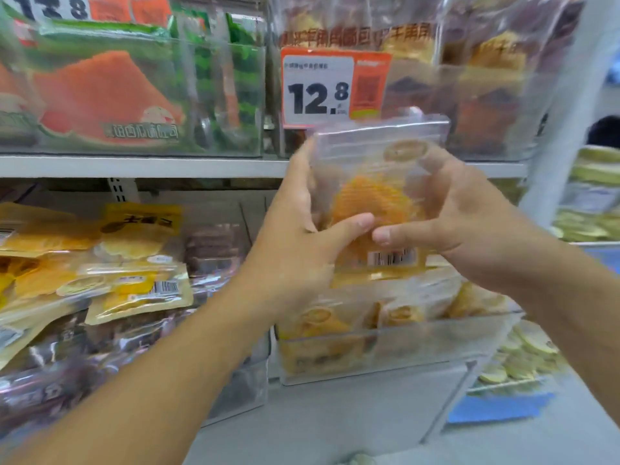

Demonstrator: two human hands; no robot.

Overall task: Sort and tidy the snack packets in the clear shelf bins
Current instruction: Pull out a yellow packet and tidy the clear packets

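I see my left hand (302,236) and right hand (459,226) pinching a glossy clear packet (375,193) of orange slices, upright above a clear bin (385,360) of similar packets.

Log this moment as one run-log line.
step: packet held upright | left hand: grips clear packet | right hand: grips it | below: clear bin of similar packets

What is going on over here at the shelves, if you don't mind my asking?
A person is tidying snack packets. Both hands, the left hand and the right hand, hold one clear packet of orange dried fruit upright above a clear bin on the lower shelf that holds similar packets. A 12.8 price tag hangs on the bin above. Yellow packets lie loosely piled to the left.
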